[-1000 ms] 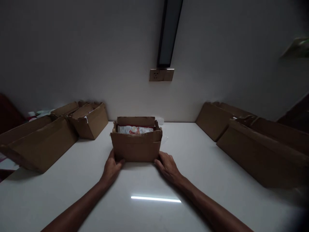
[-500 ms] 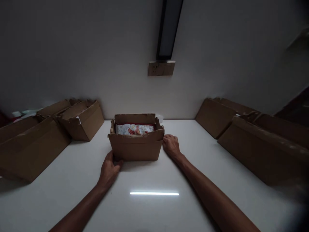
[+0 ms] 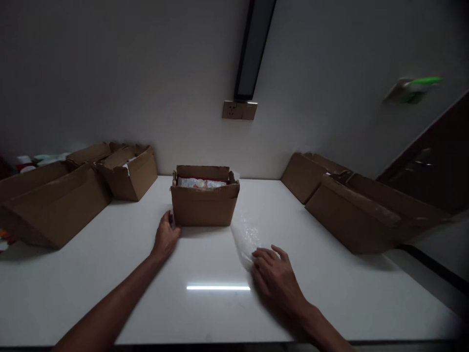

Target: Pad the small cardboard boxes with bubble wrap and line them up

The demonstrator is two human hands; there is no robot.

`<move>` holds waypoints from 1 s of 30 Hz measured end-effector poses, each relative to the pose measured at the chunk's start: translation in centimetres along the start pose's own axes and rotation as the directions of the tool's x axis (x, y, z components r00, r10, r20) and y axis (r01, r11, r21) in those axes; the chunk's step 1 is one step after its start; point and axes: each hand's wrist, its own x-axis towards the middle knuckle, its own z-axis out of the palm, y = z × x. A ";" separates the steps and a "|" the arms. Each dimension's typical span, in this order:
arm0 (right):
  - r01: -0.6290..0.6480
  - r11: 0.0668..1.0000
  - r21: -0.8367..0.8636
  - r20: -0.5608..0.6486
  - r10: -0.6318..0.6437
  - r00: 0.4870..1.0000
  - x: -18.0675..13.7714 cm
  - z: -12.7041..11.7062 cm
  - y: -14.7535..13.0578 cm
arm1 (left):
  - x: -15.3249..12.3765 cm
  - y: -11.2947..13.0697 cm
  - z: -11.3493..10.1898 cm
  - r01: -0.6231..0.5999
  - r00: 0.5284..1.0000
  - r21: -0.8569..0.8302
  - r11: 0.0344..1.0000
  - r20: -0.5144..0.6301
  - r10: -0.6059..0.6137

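Head view: the right hand (image 3: 277, 279) pinches the clear plastic (image 3: 247, 237), likely light, floppy, slippery and best held by its edge, on the table (image 3: 205, 261) beside the box (image 3: 203, 208), but whether the left hand (image 3: 166, 239) grips anything, I can't tell.

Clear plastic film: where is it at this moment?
In the head view, the clear plastic film is on the white table, just right of centre, stretching from beside the middle cardboard box to the right hand.
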 end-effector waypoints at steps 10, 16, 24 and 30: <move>-0.116 0.917 0.381 0.182 0.049 0.982 -1.2 -1.7 -6.0 | -15.4 6.1 -2.0 -0.680 0.597 -0.125 0.722 0.476 0.645; -0.260 0.823 0.505 0.260 0.143 0.955 -2.9 -2.0 -5.1 | -15.9 6.3 1.4 -0.358 0.771 -0.132 0.924 0.517 0.373; -0.267 0.832 0.486 0.085 0.260 0.962 -5.5 0.3 -4.5 | -15.0 7.2 2.2 -0.173 0.832 -0.125 0.977 0.512 0.212; -0.169 0.948 0.269 -0.248 0.237 0.939 -5.2 -0.3 -4.4 | -14.7 6.9 3.5 -0.223 0.874 0.007 0.975 0.444 0.197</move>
